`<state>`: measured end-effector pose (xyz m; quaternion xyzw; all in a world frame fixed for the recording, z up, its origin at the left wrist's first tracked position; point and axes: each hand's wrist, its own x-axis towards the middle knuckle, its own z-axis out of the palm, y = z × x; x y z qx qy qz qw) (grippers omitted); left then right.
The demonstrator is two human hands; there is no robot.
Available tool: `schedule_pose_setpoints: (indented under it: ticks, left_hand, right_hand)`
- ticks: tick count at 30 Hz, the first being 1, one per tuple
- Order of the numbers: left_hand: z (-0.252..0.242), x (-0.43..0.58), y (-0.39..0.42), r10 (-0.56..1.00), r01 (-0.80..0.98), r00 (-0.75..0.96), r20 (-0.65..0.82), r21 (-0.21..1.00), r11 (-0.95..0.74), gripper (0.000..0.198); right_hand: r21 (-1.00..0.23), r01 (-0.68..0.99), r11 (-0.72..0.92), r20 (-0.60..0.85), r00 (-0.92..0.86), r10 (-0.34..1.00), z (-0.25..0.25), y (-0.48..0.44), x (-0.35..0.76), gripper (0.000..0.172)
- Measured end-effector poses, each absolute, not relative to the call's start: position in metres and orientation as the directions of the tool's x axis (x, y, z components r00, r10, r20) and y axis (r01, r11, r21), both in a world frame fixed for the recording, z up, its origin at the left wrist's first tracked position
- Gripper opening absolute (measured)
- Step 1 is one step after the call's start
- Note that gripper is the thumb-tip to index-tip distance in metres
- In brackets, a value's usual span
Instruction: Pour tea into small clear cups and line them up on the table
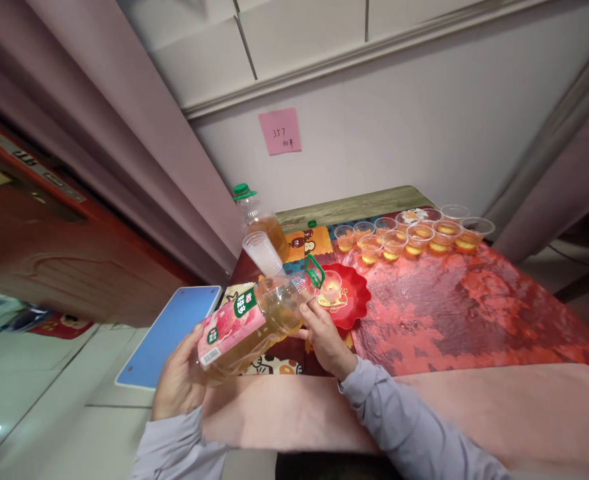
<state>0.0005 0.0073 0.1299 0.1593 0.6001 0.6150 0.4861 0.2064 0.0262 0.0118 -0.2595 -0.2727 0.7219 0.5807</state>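
Observation:
My left hand (pixel 179 380) grips the base of a large plastic bottle (pixel 254 320) with a pink label and amber liquid. The bottle lies tilted, its green-ringed neck (pixel 314 272) pointing at a small clear cup (pixel 331 288) standing in a red scalloped dish (pixel 347 297). My right hand (pixel 324 337) is curled under the bottle's shoulder, close to the dish. The cup holds a little amber liquid.
Several small clear cups (pixel 414 237) with amber liquid stand in rows at the table's far side. A second bottle (pixel 261 227) with a green cap and a stack of empty cups (pixel 263 253) stand at the back left. A blue board (pixel 167 337) lies left of the table. A pink note (pixel 280 131) hangs on the wall.

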Motion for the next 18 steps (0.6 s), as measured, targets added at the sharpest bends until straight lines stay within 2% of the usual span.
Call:
schedule_pose_setpoints:
  ticks: [18]
  left_hand:
    - [0.1329,0.0013,0.0093,0.786,-0.446,-0.463,-0.41,0.874,0.193,0.019]
  right_hand:
    - [-0.686,-0.702,-0.191,-0.068,-0.199,0.978,0.0098,0.028,0.2072,0.055]
